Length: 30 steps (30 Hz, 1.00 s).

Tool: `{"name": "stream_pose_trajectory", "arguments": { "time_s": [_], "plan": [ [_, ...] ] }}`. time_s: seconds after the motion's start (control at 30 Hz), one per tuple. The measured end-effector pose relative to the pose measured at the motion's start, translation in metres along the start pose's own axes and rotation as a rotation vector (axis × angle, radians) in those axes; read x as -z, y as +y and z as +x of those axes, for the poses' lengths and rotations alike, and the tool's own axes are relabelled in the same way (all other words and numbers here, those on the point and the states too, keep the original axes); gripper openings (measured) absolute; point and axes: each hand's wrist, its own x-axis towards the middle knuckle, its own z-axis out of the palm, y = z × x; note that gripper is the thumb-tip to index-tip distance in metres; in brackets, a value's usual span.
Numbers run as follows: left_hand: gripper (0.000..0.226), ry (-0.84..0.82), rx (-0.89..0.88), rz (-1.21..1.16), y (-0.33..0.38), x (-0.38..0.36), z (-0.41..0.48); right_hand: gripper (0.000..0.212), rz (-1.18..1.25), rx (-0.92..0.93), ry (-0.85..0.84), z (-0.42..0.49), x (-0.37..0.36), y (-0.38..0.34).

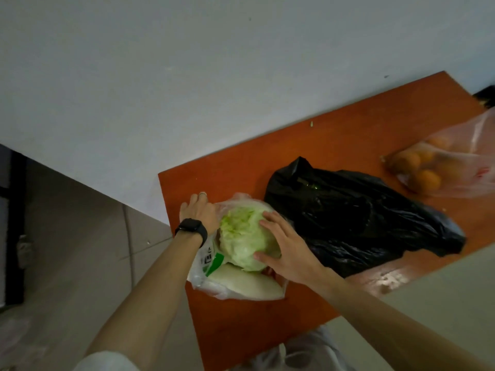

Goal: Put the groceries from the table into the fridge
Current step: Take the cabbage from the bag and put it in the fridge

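A pale green head of lettuce (pixel 245 234) sits in an open clear plastic bag (pixel 211 279) at the near left corner of the orange-brown table (pixel 334 140). Under it in the bag lies a long white vegetable (pixel 246 283). My right hand (pixel 286 247) wraps the lettuce from the right, fingers spread over its top and side. My left hand (pixel 198 210), with a black watch and a ring, presses the bag's far left edge beside the lettuce.
A crumpled black plastic bag (pixel 356 212) lies just right of the lettuce. Farther right, a clear bag of oranges (pixel 428 167) rests by the table's edge. A white wall runs behind the table. Tiled floor shows at left. No fridge is in sight.
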Motion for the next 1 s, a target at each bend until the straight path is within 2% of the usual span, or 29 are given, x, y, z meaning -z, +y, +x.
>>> {"name": "stream_pose_trajectory", "arguments": {
  "time_s": [0.1,0.17,0.2,0.27,0.3,0.37,0.43,0.5,0.57,0.67,0.73,0.83,1.0],
  "plan": [
    [0.048,-0.067,0.013,-0.148,0.013,-0.004,0.004,0.077,-0.008,0.018,0.097,-0.014,-0.011,0.004],
    [0.041,-0.133,0.013,-0.377,0.017,-0.003,0.006,0.076,0.004,0.028,0.144,-0.023,-0.014,0.007],
    [0.036,-0.121,0.036,-0.54,0.019,-0.002,0.004,0.075,0.029,0.012,0.159,-0.029,-0.015,0.008],
    [0.024,0.024,0.114,-0.801,0.025,0.001,-0.005,0.072,0.098,-0.029,0.174,-0.039,-0.017,0.007],
    [0.019,0.083,0.129,-0.864,0.028,0.001,-0.011,0.07,0.13,-0.037,0.188,-0.043,-0.02,0.006],
    [0.024,0.061,0.053,-0.88,0.037,-0.007,-0.021,0.064,0.236,-0.075,0.243,-0.049,-0.027,0.0],
    [0.038,0.021,-0.001,-0.885,0.043,-0.016,-0.028,0.059,0.451,-0.256,0.371,-0.051,-0.033,-0.013],
    [0.049,0.055,0.052,-0.9,0.049,-0.02,-0.033,0.056,0.743,-0.593,0.479,-0.047,-0.034,-0.03],
    [0.052,0.113,0.144,-0.896,0.053,-0.021,-0.037,0.062,0.957,-0.862,0.45,-0.035,-0.035,-0.033],
    [0.073,0.131,0.179,-0.893,0.059,-0.023,-0.044,0.083,1.131,-1.044,0.311,-0.014,-0.033,-0.022],
    [0.076,0.099,0.162,-0.922,0.065,-0.024,-0.049,0.094,1.294,-1.145,0.194,-0.002,-0.031,-0.019],
    [0.081,0.028,0.151,-0.92,0.072,-0.026,-0.048,0.113,1.349,-1.151,0.132,0.011,-0.03,-0.014],
    [0.073,-0.018,0.212,-1.056,0.071,-0.026,-0.037,0.112,1.432,-1.143,0.149,0.024,-0.041,-0.015]
  ]
}}
